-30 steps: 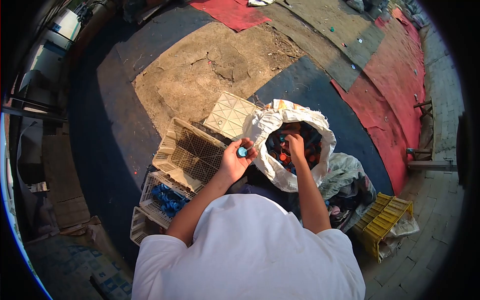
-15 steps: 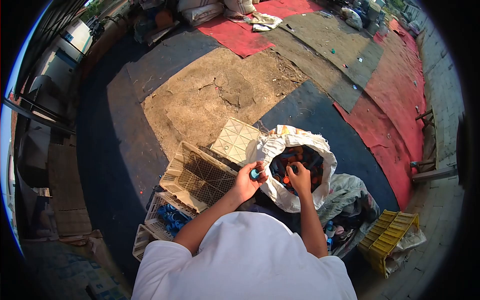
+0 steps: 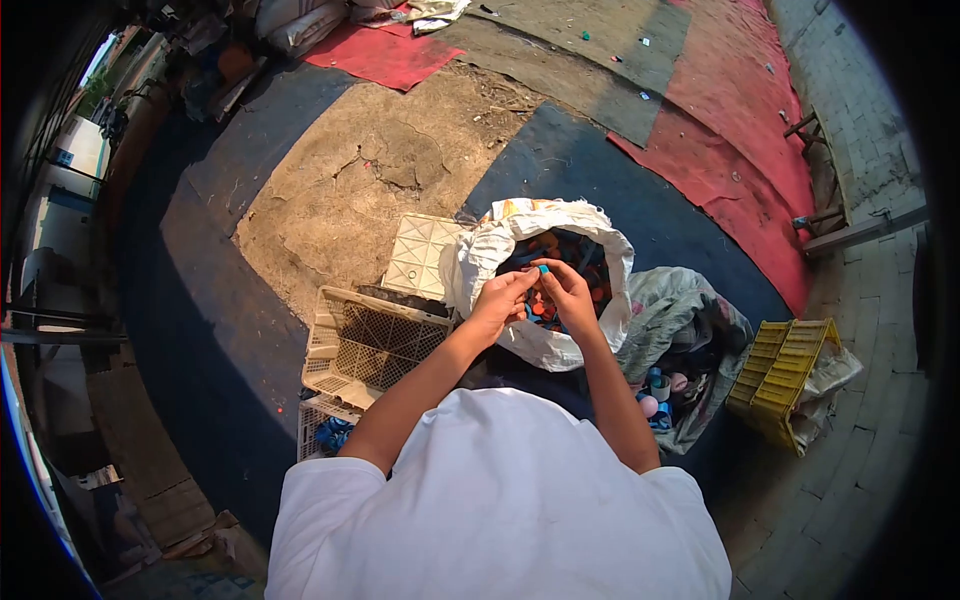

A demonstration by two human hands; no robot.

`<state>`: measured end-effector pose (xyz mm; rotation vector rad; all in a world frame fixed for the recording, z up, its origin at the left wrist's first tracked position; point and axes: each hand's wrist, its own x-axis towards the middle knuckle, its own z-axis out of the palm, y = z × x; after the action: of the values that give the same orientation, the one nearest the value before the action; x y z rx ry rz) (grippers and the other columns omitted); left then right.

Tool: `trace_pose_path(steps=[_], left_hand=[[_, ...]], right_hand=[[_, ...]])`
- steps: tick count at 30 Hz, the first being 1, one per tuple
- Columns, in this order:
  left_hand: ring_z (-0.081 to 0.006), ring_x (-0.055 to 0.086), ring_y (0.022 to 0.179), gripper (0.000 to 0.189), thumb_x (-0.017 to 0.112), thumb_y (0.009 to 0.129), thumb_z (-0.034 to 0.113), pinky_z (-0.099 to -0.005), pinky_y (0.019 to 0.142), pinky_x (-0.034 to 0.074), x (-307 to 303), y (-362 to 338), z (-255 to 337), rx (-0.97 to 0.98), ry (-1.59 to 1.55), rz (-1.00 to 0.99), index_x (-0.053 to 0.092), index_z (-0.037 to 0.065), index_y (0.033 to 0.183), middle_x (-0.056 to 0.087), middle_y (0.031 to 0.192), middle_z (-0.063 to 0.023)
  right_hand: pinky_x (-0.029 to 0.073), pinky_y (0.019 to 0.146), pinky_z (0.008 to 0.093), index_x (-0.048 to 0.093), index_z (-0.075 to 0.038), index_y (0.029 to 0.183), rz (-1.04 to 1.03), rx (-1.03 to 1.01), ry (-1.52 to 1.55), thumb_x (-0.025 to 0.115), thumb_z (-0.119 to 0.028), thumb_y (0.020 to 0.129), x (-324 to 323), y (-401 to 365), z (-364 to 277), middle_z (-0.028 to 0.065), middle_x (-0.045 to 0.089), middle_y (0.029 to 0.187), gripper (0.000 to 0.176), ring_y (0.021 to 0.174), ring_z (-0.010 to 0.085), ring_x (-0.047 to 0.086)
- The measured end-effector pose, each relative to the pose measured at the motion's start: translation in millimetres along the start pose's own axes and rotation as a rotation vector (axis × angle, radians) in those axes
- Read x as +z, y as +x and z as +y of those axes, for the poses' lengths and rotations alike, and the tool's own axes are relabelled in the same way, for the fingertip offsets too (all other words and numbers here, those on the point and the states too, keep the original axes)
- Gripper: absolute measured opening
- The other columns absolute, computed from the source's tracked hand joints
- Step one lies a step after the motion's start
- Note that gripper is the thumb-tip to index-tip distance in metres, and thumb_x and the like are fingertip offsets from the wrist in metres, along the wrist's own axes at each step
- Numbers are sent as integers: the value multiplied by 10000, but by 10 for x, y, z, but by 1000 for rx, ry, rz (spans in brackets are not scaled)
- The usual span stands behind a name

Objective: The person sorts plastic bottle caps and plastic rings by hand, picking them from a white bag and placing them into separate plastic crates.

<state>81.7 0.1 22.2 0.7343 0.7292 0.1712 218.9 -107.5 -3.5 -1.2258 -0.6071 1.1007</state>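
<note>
The left hand [image 3: 503, 300], earlier at the rim of the sack [image 3: 462, 272], now reaches over its mouth. The right hand [image 3: 568, 297], a second ago among the caps [image 3: 548, 241], now meets it, a blue cap [image 3: 543, 269] between their fingers.

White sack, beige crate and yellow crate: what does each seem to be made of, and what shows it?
White sack: probably woven plastic, though fabric is possible, matte; crinkled, folded rim.
Beige crate: likely moulded plastic, dull; regular lattice walls.
Yellow crate: probably plastic, fairly matte; regular ribs, strong colour.
</note>
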Motion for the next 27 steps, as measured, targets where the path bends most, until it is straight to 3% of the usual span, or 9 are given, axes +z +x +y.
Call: trace_pose_path(steps=[3,9,15,20,23,27], left_hand=[[-1,398,512,271,683,991,350,-183,469,333,113,72,32,62,175,38,652,82,975,611,728,30],[-6,557,637,252,709,967,330,-166,497,356,120,138,-62,115,301,52,688,79,957,678,808,16],[-14,565,619,281,717,956,337,-180,471,357,71,185,-121,179,398,83,721,58,922,686,793,10],[-17,545,575,285,711,954,327,-184,458,355,26,161,-85,167,410,75,755,50,902,696,778,9],[-31,565,600,300,722,940,316,-213,498,419,-8,141,-40,188,476,28,788,27,896,706,760,-6],[-57,612,660,293,684,955,266,-230,587,472,71,103,-32,342,554,33,786,-7,928,733,787,-27]], right_hand=[[501,660,201,626,-48,1285,34,-58,39,614,-305,1045,-36,0,30,-3,688,1031,352,792,37,621],[524,722,213,627,-57,1298,35,21,155,595,-367,1046,-116,-58,11,44,701,1235,401,828,51,634],[525,730,218,630,-53,1295,66,13,120,621,-351,1033,-125,-56,46,45,702,1228,397,847,63,642],[548,770,242,643,-27,1278,25,-50,73,664,-234,1012,-123,-56,3,66,714,1180,338,889,76,657],[563,802,253,646,-2,1268,18,-69,-20,667,-145,1002,-134,-61,-32,64,720,1126,303,909,81,662],[569,818,247,648,21,1253,74,-49,-95,670,-61,980,-94,-95,-133,54,723,1068,286,913,81,664]])
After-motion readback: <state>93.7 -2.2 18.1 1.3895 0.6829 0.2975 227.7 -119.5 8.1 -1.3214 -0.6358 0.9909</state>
